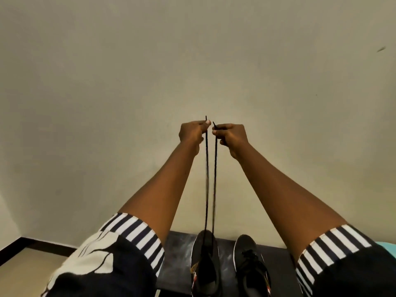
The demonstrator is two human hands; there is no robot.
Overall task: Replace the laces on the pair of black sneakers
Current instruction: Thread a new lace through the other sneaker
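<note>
Two black sneakers stand side by side on a dark table [177,260] at the bottom of the view. The left sneaker [204,264] has a black lace [207,179] running up from it in two taut strands. My left hand [192,131] pinches one strand's end and my right hand [230,135] pinches the other, both raised high and close together in front of the wall. The two lace tips stick up above my fingers. The right sneaker [250,264] is laced and stands untouched.
A plain beige wall [192,61] fills most of the view. A dark skirting board [32,243] and pale floor show at lower left. My striped sleeves [137,232] hide the table's sides. Something teal [387,248] peeks in at the right edge.
</note>
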